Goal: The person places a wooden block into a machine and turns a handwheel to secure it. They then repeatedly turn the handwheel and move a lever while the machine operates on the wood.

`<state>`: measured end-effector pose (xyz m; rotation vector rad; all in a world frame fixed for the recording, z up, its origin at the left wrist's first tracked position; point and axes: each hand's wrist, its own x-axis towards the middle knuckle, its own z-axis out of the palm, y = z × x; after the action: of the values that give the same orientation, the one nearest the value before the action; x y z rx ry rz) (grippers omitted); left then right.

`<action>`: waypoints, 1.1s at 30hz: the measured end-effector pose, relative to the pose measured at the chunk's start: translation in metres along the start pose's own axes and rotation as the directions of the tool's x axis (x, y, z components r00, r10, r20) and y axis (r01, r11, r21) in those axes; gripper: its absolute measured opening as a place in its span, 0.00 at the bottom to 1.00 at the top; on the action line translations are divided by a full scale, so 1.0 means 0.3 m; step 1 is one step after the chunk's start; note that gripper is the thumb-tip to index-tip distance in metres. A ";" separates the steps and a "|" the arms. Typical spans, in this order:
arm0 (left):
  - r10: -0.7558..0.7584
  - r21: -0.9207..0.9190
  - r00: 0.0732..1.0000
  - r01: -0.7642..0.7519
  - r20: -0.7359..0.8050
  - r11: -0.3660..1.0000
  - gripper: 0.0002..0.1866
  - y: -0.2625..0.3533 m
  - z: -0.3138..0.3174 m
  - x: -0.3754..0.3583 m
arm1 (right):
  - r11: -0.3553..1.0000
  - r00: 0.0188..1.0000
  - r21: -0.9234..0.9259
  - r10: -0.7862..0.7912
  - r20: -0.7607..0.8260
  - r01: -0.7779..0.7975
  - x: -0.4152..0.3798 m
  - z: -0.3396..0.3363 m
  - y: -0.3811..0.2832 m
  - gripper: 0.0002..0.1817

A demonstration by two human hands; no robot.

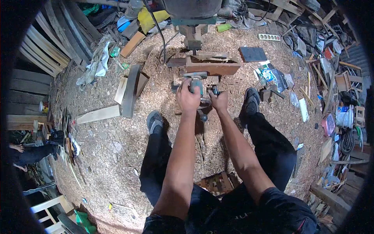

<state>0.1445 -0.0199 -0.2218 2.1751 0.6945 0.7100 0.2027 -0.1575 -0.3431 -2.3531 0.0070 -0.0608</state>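
Metal drum with green paint sits in the middle, on the near side of the wood and below the big machine. The left hand is curled over it, with its fingers bent round the top, maybe to keep it steady. The right hand is bent round a short black handle just beside it, maybe because a handle is easy to push or turn. A dark round ball on a stick is near, below both hands.

Past the hands is a long red-brown wooden block with a hollow top. A thin dark metal bit points down near it, from the big gray machine head above. I cannot tell if they touch.

Two gray and black shoes stand wide apart, likely for good balance. Brown wood chips cover the floor. To the left, a long dark board lies beside a pale flat board. Far left is another person in dark clothes.
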 end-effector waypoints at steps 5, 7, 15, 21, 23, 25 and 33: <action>0.107 -0.032 0.993 -0.109 -0.047 0.994 0.21 -0.023 0.011 0.001 | 0.431 0.702 0.577 0.230 0.674 -0.694 0.048 -0.107 0.041 0.23; 0.144 -0.008 0.988 -0.145 -0.060 0.989 0.20 -0.032 0.007 -0.002 | 0.395 0.688 0.594 0.155 0.709 -0.701 0.057 -0.062 0.107 0.32; 0.120 -0.100 0.992 -0.123 -0.031 0.987 0.20 -0.084 0.003 -0.005 | 0.995 0.995 0.022 0.099 0.028 -0.099 0.036 0.063 0.042 0.34; 0.064 -0.087 0.998 -0.061 0.025 0.994 0.21 -0.072 -0.005 -0.006 | 0.294 0.691 0.634 0.163 0.704 -0.715 0.088 -0.022 0.139 0.34; 0.136 0.017 0.991 -0.136 0.012 0.991 0.20 -0.044 -0.018 0.006 | 0.517 0.725 0.560 0.191 0.662 -0.648 0.091 -0.085 0.028 0.34; 0.201 0.250 0.977 -0.212 0.069 0.945 0.23 0.036 -0.023 0.002 | 0.912 0.919 0.337 0.095 0.384 -0.235 0.076 -0.067 -0.020 0.38; 0.095 0.334 0.982 -0.146 0.165 0.931 0.31 0.104 0.001 -0.002 | 0.691 0.787 0.486 0.199 0.583 -0.534 0.110 -0.101 0.031 0.35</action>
<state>0.1522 -0.0387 -0.1981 2.5813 0.6498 0.5106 0.2343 -0.1864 -0.3270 -1.5744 0.2023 0.6575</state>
